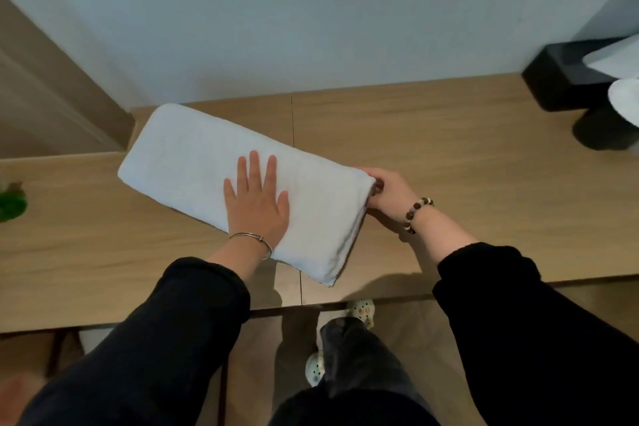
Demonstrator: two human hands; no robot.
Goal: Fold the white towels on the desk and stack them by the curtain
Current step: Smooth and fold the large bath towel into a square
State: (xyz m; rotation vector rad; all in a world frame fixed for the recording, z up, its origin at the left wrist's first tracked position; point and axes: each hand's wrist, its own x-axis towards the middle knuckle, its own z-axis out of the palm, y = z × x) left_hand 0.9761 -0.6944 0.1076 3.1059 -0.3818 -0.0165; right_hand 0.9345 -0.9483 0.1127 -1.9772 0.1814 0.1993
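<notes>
Towel (pixel 193 162): folded long, lying slantwise on desk (pixel 432 149).
Left hand (pixel 257 206): flat, fingers spread, pressing towel's middle.
Right hand (pixel 389 194): fingers curled, gripping towel's right end.

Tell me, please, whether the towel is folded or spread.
Folded: the towel lies as a thick strip, with layered edges at its near end.

One towel (pixel 193 162), one desk (pixel 449 135), two hands (pixel 257 204) (pixel 390 195) (a bracelet (pixel 250 239) (pixel 416 213) each), two shoes (pixel 361 309) (pixel 314 367).

Open desk (pixel 449 149) lies right of the towel (pixel 186 162); black box (pixel 560 76) blocks far right
</notes>
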